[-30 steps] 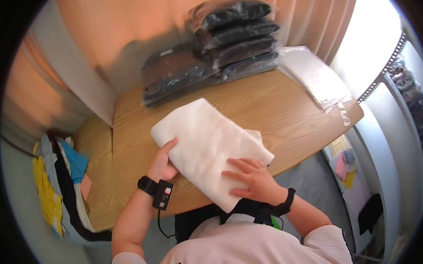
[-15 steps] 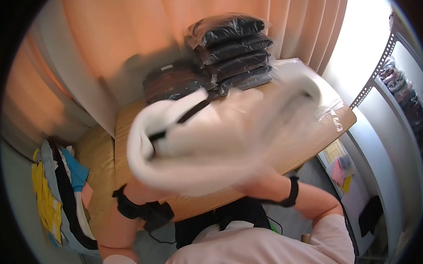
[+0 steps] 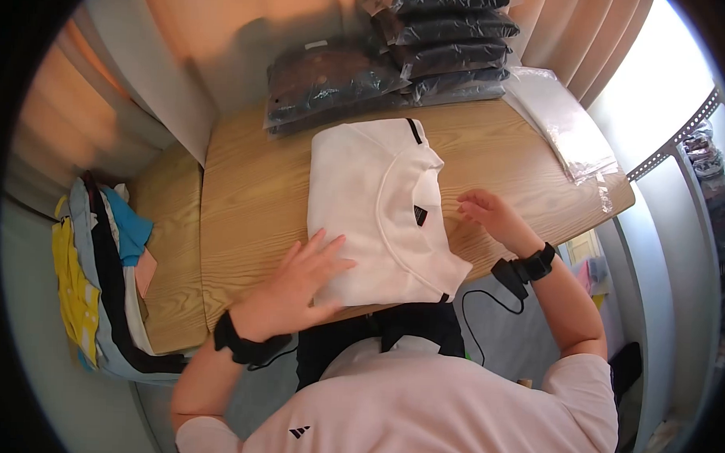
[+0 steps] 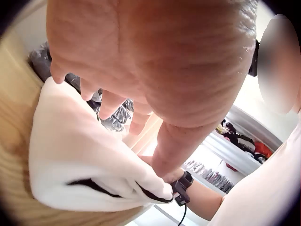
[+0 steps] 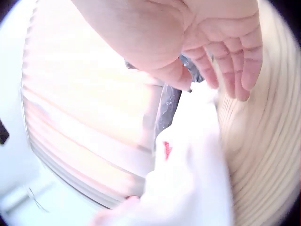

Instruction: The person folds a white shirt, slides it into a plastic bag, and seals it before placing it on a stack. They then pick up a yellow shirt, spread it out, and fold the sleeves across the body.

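Note:
A folded white sweatshirt [image 3: 355, 202] lies on the wooden table [image 3: 251, 215], its round neckline toward the right. A black label [image 3: 420, 216] shows inside the collar, and short black trims mark two of its corners. My left hand [image 3: 296, 284] spreads straight fingers over the near left part of the cloth; in the left wrist view the palm hangs over the sweatshirt [image 4: 84, 146]. Right of the collar, my right hand [image 3: 494, 219] is apart from the cloth, fingers loosely bent and holding nothing. The right wrist view shows that hand [image 5: 207, 37] with its palm exposed.
Dark garments in clear bags [image 3: 448, 58] are stacked at the table's back, beside a lower bagged pile [image 3: 327, 85]. Flat clear plastic bags [image 3: 569, 130] lie at the right corner. Colourful clothes [image 3: 122, 258] hang at the left; a metal shelf [image 3: 677, 146] stands right.
The sweatshirt was a plain folded bundle, got lifted and flipped in a blur, and now lies flat with its collar side up. The right hand has come off it; the left has flattened out.

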`<state>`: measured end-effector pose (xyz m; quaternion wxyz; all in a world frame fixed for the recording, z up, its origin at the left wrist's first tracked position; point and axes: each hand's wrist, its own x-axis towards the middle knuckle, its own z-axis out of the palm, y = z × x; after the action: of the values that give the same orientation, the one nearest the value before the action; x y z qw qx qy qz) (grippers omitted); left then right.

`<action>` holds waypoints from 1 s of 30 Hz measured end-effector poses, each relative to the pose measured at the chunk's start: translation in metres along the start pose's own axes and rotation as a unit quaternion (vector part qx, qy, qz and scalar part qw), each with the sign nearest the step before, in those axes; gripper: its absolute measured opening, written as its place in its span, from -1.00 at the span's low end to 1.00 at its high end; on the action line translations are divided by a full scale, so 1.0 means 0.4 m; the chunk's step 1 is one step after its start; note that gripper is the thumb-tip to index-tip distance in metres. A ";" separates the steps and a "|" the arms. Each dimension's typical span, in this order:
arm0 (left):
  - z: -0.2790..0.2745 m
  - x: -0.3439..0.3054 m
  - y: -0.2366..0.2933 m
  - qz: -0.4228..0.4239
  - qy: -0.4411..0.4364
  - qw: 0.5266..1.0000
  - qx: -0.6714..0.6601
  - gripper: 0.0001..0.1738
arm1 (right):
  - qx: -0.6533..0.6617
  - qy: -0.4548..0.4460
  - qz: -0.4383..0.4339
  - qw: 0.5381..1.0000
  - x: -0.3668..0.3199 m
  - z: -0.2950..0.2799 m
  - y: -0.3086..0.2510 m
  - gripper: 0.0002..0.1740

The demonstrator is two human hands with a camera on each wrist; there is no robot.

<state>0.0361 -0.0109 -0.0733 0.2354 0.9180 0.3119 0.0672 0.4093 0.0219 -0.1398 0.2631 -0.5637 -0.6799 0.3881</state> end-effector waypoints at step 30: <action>0.226 -0.016 0.025 -0.154 0.157 0.965 -0.144 -0.37 | -0.291 0.298 0.382 0.825 0.028 -0.529 0.348 -0.30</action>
<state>0.0608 -0.0569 -0.1481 0.3203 0.7932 0.4700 0.2175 0.6532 0.0906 -0.1370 0.1077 -0.9168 -0.3806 0.0554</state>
